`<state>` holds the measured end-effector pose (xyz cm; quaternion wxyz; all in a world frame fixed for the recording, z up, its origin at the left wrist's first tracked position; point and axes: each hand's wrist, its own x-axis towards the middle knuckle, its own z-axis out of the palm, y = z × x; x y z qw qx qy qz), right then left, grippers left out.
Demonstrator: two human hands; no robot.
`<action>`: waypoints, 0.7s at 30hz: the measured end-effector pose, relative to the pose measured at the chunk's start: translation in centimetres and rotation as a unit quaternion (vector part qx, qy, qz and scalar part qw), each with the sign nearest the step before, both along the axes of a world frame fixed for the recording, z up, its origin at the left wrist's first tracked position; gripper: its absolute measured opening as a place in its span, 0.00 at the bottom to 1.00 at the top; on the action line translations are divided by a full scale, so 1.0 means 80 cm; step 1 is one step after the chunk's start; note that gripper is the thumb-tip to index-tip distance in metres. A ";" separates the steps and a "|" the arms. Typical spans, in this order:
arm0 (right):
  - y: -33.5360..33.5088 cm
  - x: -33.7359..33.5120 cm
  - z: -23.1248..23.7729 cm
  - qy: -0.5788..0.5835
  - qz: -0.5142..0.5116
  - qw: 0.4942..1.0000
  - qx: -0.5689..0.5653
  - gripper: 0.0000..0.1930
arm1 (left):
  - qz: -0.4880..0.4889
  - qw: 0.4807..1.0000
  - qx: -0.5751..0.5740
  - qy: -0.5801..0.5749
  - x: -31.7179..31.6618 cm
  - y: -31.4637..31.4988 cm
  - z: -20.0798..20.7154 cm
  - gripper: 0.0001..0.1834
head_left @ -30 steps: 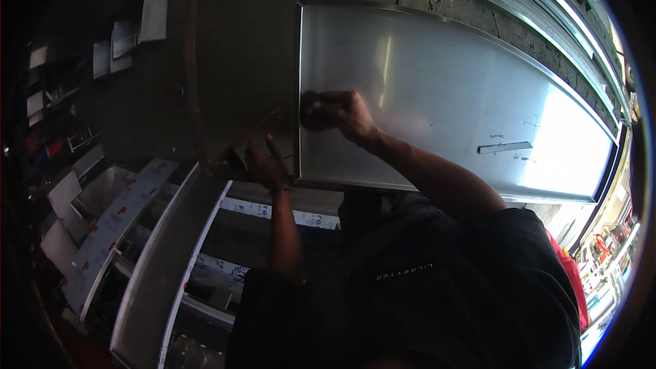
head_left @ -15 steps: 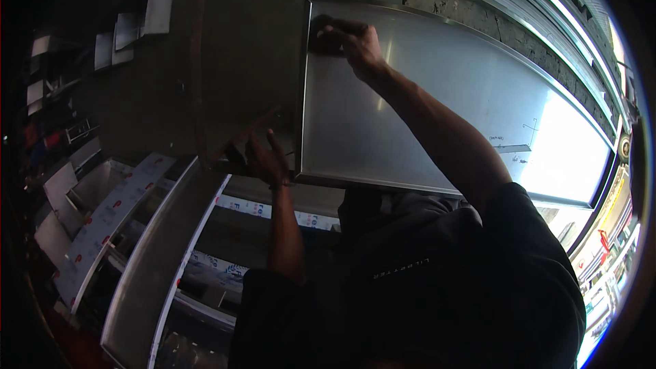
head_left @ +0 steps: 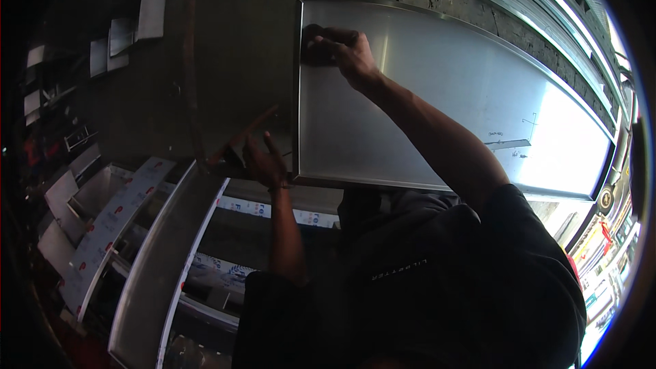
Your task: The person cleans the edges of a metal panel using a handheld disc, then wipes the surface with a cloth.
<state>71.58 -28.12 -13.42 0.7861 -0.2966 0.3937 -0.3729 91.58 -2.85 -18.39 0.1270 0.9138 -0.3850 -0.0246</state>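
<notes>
A long, shallow metal tray or panel with a raised rim lies in front of me, running off to the right. At its far left corner my right hand is closed and pressed low over the surface. Beneath its fingers is a dark patch, either a dark pad or a reflection; I cannot make out which. My left hand is beside the near left corner, fingers apart. A thin brown bar slants just beyond it, and a small dark shape beside the hand is too dim to name.
Metal frames with printed protective film stand at the lower left. Loose pale plates lie on the dark floor at the far left. Long metal profiles run along the far right. Pen marks and a thin strip show on the panel's right part.
My right hand has shifted slightly nearer along the panel's left end. My left hand stays by the near corner, and the whole view has shifted slightly.
</notes>
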 end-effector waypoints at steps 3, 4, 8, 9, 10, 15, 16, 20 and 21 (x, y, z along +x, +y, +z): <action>0.074 -0.010 0.017 0.054 0.073 0.996 0.026 0.16 | -0.020 1.000 -0.011 -0.015 0.001 0.001 0.003 0.30; 0.093 -0.016 0.014 0.056 0.069 0.996 0.026 0.16 | -0.013 1.000 -0.005 0.001 -0.001 -0.003 0.004 0.30; 0.090 -0.016 -0.001 0.149 0.136 0.977 -0.070 0.18 | -0.006 1.000 0.010 0.016 0.002 -0.001 0.006 0.30; 0.065 -0.014 -0.005 0.173 0.143 0.971 -0.078 0.19 | -0.010 1.000 0.011 0.016 0.003 0.001 0.006 0.30; 0.032 -0.010 -0.009 0.123 0.072 0.989 -0.034 0.18 | -0.009 1.000 0.008 0.014 0.003 0.001 0.004 0.30; -0.020 -0.001 -0.006 0.011 -0.004 1.000 0.007 0.14 | -0.005 1.000 0.001 0.013 0.000 -0.001 -0.002 0.31; -0.001 -0.001 -0.010 -0.015 -0.005 1.000 0.019 0.15 | -0.016 1.000 -0.001 0.008 0.000 -0.002 -0.004 0.31; 0.131 -0.004 0.003 0.024 0.101 0.994 0.045 0.16 | -0.015 1.000 -0.017 0.000 0.009 0.007 -0.002 0.31; 0.158 -0.009 0.011 0.015 0.121 0.989 0.084 0.16 | -0.019 1.000 -0.016 0.003 0.008 0.003 -0.003 0.31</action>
